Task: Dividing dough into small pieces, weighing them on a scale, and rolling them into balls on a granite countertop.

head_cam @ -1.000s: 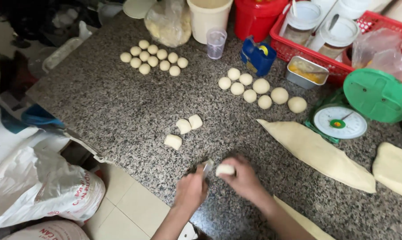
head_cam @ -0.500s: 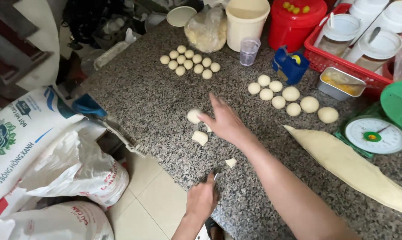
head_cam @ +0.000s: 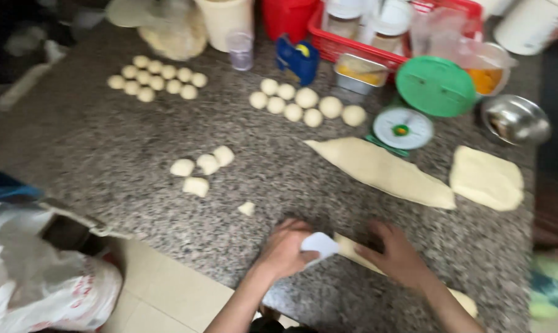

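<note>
Speckled granite counter (head_cam: 106,142) stretched before you, crowded at its far edge with a red basket (head_cam: 328,43) of jars, a green-topped kitchen scale (head_cam: 403,128), a steel bowl (head_cam: 516,118), a clear cup (head_cam: 240,50) and a blue tool (head_cam: 297,58). Your left hand (head_cam: 284,250) was closed around a white dough scraper (head_cam: 319,244), its blade set against the near dough strip (head_cam: 359,256). Your right hand (head_cam: 397,256) lay flat and spread on that same strip, pressing it to the counter and holding nothing.

Much of the portioning looked done. A cluster of small rolled balls (head_cam: 155,79) sat at the far left, and a second group of larger balls (head_cam: 306,105) stood near the scale. Closer to you, four rough-cut pieces (head_cam: 202,168) lay touching or just beside one another, not yet rounded, with one small offcut (head_cam: 247,208) alone between them and your left hand.

Plenty appeared to remain. A long flattened dough strip (head_cam: 383,169) ran diagonally across the middle of the counter, uncut, and a squarish slab (head_cam: 485,177) rested well apart to its right. The strip under your hands ran on toward the near right edge, most of it whole. White sacks (head_cam: 38,277) stood on the tiled floor (head_cam: 168,296) at lower left. By this judgement, you were somewhere past halfway in cutting, with shaping of the newest pieces unfinished.
</note>
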